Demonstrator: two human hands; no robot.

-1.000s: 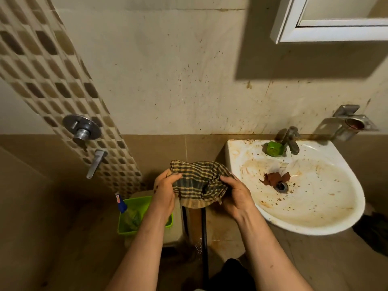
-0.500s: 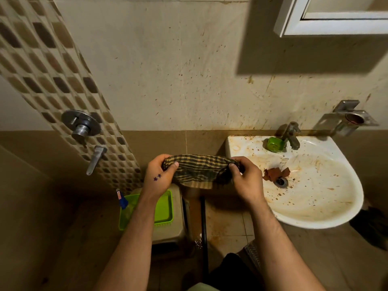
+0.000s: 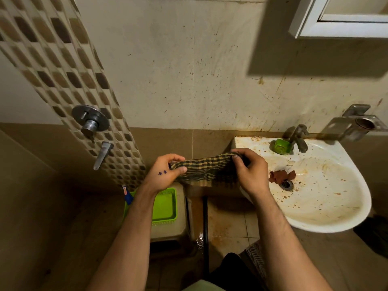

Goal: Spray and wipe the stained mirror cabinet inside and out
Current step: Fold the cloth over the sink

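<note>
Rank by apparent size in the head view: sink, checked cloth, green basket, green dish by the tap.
Sink largest.
Checked cloth and green basket look alike; the cloth is bunched and nearer, the basket half hidden, so unranked.
Green dish smallest.

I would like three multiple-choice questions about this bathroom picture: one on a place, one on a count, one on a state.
1. Where is the green dish?
A. on a shelf
B. on the sink rim, by the tap
C. on a chair

2. How many stars mark the left hand?
A. one
B. two
C. four

3. How is the cloth held?
A. by the left hand alone
B. by neither hand
C. by the left hand and the right hand together

Answers:
1. B: the dish sits on the rim, just left of the tap.
2. B: two dark stars show on the back of the hand.
3. C: each hand has a grip on one end.
</note>
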